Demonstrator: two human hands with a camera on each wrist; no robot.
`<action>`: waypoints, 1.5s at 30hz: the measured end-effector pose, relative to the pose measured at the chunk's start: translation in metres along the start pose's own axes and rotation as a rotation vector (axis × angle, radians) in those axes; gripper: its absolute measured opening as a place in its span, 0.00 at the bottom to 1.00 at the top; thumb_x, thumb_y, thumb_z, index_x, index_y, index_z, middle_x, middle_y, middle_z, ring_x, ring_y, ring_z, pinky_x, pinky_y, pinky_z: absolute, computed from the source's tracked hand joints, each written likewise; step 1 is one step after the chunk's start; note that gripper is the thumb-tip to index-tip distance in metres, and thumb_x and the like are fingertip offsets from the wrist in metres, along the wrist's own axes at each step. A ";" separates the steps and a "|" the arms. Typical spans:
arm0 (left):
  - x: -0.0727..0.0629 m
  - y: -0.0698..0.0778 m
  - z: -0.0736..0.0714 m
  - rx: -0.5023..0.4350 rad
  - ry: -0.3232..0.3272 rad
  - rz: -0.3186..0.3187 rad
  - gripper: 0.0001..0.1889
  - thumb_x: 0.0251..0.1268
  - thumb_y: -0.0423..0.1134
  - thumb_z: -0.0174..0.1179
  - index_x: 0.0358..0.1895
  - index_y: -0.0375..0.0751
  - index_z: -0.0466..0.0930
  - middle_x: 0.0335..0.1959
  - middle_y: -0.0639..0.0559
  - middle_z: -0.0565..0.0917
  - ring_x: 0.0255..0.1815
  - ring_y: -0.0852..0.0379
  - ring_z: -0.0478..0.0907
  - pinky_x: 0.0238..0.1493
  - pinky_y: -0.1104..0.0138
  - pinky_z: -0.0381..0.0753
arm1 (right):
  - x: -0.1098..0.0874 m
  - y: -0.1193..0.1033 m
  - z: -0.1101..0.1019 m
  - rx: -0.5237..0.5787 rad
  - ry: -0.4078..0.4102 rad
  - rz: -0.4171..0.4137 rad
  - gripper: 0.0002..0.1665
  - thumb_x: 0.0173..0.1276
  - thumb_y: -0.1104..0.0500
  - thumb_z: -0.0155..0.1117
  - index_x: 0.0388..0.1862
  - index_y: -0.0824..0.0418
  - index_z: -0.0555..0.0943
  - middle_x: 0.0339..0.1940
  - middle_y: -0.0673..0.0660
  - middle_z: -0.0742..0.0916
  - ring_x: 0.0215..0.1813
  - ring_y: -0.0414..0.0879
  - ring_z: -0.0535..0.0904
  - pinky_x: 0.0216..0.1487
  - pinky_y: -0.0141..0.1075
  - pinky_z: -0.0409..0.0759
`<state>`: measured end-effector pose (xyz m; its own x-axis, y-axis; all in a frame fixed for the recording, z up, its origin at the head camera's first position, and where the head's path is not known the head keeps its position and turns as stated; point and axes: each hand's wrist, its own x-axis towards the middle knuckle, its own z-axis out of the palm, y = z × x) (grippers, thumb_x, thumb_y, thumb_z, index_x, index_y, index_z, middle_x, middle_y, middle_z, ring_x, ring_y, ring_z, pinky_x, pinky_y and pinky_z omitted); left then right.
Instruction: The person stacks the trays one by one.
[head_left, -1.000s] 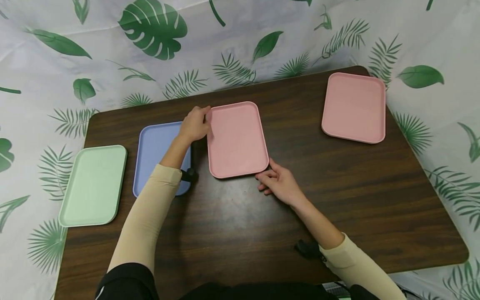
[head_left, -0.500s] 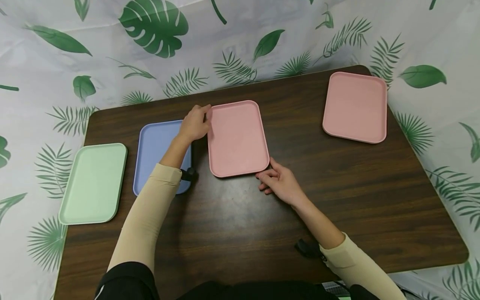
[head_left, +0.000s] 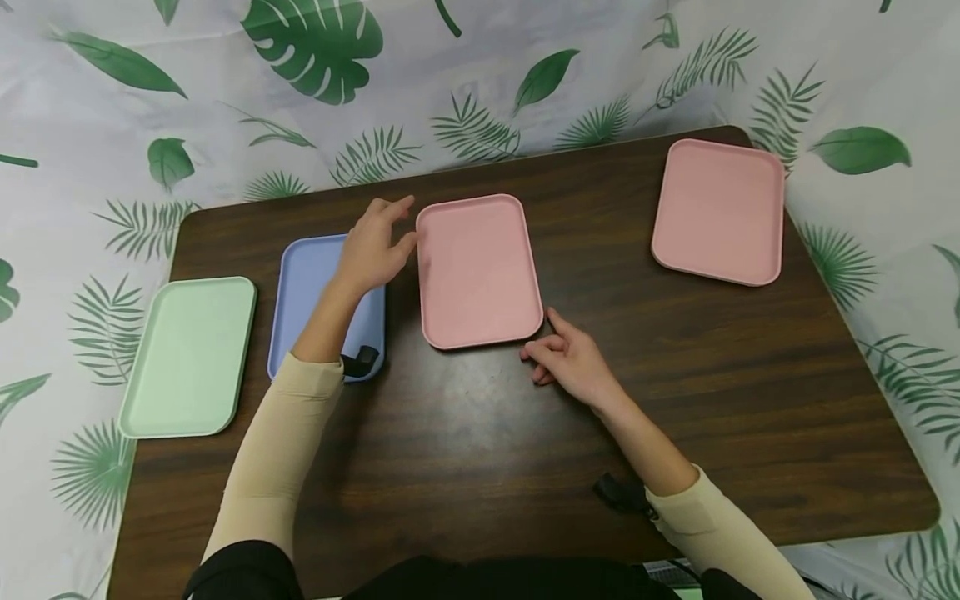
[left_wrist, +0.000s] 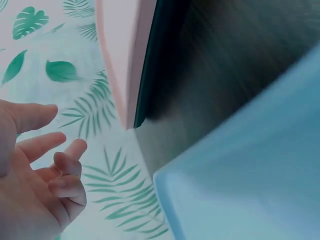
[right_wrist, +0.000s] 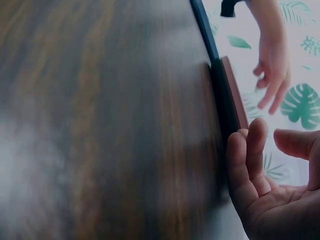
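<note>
A pink rectangular tray [head_left: 480, 271] lies on the dark wooden table in the middle of the head view. My left hand [head_left: 373, 250] hovers at its upper left side, over a blue tray [head_left: 303, 275], thumb and index finger spread and holding nothing. In the left wrist view that hand [left_wrist: 42, 172] is apart from the pink tray's edge [left_wrist: 131, 80]. My right hand [head_left: 573, 362] is at the pink tray's lower right corner, fingers loosely bent. The right wrist view has its fingertips close to the tray's rim [right_wrist: 235, 92], the thumb standing away.
A green tray [head_left: 187, 358] lies at the table's left edge, beside the blue one. Another pink tray [head_left: 718, 212] sits at the far right corner. Leaf-printed cloth [head_left: 480, 50] hangs behind the wooden table [head_left: 465, 467].
My left hand has let go of the middle pink tray's left edge and drawn back slightly left. My right hand has eased off its lower right corner. The trays keep their arrangement.
</note>
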<state>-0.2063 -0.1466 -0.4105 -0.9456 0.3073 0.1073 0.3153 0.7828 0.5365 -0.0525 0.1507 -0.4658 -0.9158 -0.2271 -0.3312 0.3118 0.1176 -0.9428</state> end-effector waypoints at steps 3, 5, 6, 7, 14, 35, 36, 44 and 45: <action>-0.012 0.001 -0.007 0.007 0.009 0.019 0.28 0.68 0.39 0.57 0.71 0.40 0.67 0.57 0.41 0.76 0.36 0.47 0.71 0.36 0.54 0.69 | -0.001 0.000 -0.004 0.004 0.010 0.008 0.48 0.72 0.61 0.61 0.79 0.65 0.44 0.42 0.67 0.87 0.26 0.44 0.82 0.33 0.37 0.83; -0.022 0.001 -0.011 0.008 0.021 0.029 0.28 0.69 0.40 0.58 0.71 0.40 0.68 0.56 0.41 0.76 0.33 0.48 0.70 0.33 0.56 0.68 | -0.001 -0.001 -0.007 0.006 0.012 0.002 0.48 0.72 0.61 0.61 0.79 0.65 0.44 0.42 0.68 0.87 0.25 0.44 0.82 0.32 0.37 0.83; -0.028 0.001 -0.013 0.003 0.030 0.032 0.28 0.69 0.40 0.58 0.71 0.40 0.68 0.55 0.41 0.76 0.31 0.49 0.69 0.32 0.56 0.67 | -0.001 -0.001 -0.008 0.005 0.012 -0.005 0.48 0.72 0.61 0.61 0.80 0.65 0.44 0.42 0.69 0.87 0.25 0.44 0.82 0.32 0.37 0.83; -0.035 0.000 -0.015 -0.003 0.040 0.036 0.28 0.68 0.39 0.58 0.71 0.40 0.69 0.54 0.41 0.76 0.28 0.50 0.67 0.31 0.57 0.66 | -0.002 -0.002 -0.010 0.005 0.012 -0.010 0.48 0.72 0.61 0.61 0.80 0.64 0.44 0.41 0.69 0.86 0.25 0.44 0.81 0.32 0.37 0.83; -0.103 -0.014 -0.019 -0.047 0.121 0.062 0.26 0.65 0.33 0.62 0.67 0.35 0.72 0.49 0.38 0.78 0.24 0.55 0.63 0.30 0.61 0.64 | 0.000 -0.006 -0.029 -0.009 0.045 -0.053 0.47 0.72 0.60 0.63 0.80 0.64 0.47 0.39 0.73 0.85 0.23 0.43 0.81 0.30 0.36 0.83; -0.244 -0.029 -0.033 0.168 0.112 -0.673 0.37 0.71 0.52 0.54 0.74 0.31 0.57 0.58 0.24 0.66 0.44 0.23 0.73 0.37 0.37 0.71 | 0.061 -0.085 0.019 -0.372 -0.144 -0.263 0.37 0.71 0.55 0.62 0.76 0.59 0.63 0.38 0.63 0.87 0.29 0.56 0.83 0.26 0.41 0.80; -0.247 -0.030 -0.032 0.165 0.087 -0.723 0.39 0.72 0.54 0.52 0.75 0.31 0.54 0.59 0.23 0.65 0.44 0.21 0.72 0.38 0.36 0.70 | 0.066 -0.088 0.025 -0.388 -0.161 -0.263 0.37 0.71 0.54 0.62 0.76 0.58 0.63 0.38 0.63 0.87 0.29 0.56 0.83 0.26 0.41 0.80; -0.259 -0.043 -0.035 0.110 0.010 -0.769 0.43 0.72 0.60 0.49 0.75 0.27 0.51 0.56 0.24 0.67 0.50 0.23 0.70 0.44 0.35 0.68 | 0.107 -0.099 0.067 -0.464 -0.276 -0.226 0.37 0.72 0.56 0.61 0.76 0.61 0.62 0.35 0.58 0.88 0.26 0.54 0.83 0.27 0.46 0.82; -0.259 -0.044 -0.035 0.107 0.007 -0.764 0.43 0.72 0.60 0.49 0.74 0.27 0.51 0.56 0.25 0.67 0.50 0.23 0.70 0.44 0.35 0.68 | 0.112 -0.099 0.073 -0.462 -0.283 -0.218 0.37 0.72 0.56 0.61 0.76 0.61 0.61 0.34 0.59 0.87 0.25 0.54 0.83 0.28 0.46 0.82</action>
<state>0.0213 -0.2798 -0.4325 -0.9040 -0.3427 -0.2555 -0.4199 0.8242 0.3800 -0.1675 0.0431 -0.4118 -0.8232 -0.5355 -0.1884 -0.0770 0.4340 -0.8976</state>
